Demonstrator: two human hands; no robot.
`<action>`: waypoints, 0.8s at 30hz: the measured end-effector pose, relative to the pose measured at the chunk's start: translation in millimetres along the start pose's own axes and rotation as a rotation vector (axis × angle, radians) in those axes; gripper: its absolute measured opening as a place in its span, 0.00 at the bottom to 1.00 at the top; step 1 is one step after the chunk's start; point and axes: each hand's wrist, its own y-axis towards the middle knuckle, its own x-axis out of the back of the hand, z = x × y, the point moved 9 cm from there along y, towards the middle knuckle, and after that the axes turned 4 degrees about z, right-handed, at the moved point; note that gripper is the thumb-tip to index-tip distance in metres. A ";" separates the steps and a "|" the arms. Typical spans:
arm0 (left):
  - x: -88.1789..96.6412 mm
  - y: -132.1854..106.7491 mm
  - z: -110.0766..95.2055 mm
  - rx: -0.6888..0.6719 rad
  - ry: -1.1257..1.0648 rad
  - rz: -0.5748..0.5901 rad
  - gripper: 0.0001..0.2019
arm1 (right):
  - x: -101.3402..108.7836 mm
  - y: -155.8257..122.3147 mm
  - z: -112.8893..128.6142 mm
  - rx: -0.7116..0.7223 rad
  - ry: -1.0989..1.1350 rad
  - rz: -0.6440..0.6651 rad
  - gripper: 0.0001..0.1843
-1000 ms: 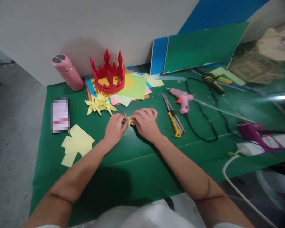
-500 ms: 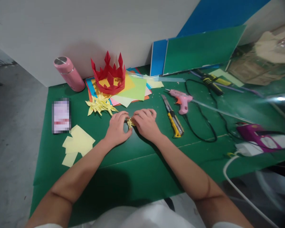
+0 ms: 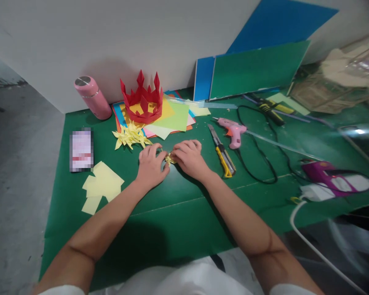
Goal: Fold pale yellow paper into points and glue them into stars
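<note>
A small folded yellow paper piece (image 3: 170, 159) is pinched between my two hands, just above or on the green table. My left hand (image 3: 151, 166) closes on its left side, thumb and fingers curled toward it. From the right, my right hand (image 3: 189, 157) grips it with bent fingers that hide part of the piece. Behind my left hand lies a cluster of folded yellow paper flowers (image 3: 130, 135). Flat yellow paper pieces (image 3: 103, 182) lie near my left forearm. A red paper crown (image 3: 145, 102) stands upright on coloured paper sheets (image 3: 180, 116).
A yellow utility knife (image 3: 223, 153), blade out, lies right of my right hand, beside a pink glue gun (image 3: 232, 131) with a black cord. A pink bottle (image 3: 94, 98) and a blurred-out phone-like object (image 3: 81, 149) stand left. A purple power strip (image 3: 329, 176) lies far right.
The view has shifted slightly. My left fingers have moved a little on the yellow paper piece, which now shows less. The other things lie where they were.
</note>
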 end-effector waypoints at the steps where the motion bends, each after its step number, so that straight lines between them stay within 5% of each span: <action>1: -0.1 0.1 0.3 -0.002 -0.005 -0.002 0.08 | 0.2 0.1 -0.3 -0.002 0.006 0.001 0.07; 12: -4.1 3.1 10.5 0.015 -0.073 0.005 0.03 | -7.2 0.2 -4.7 -0.008 0.147 0.058 0.08; 24: -5.1 4.2 0.2 -0.034 -0.033 0.051 0.03 | -3.5 1.2 1.7 0.049 0.194 0.153 0.07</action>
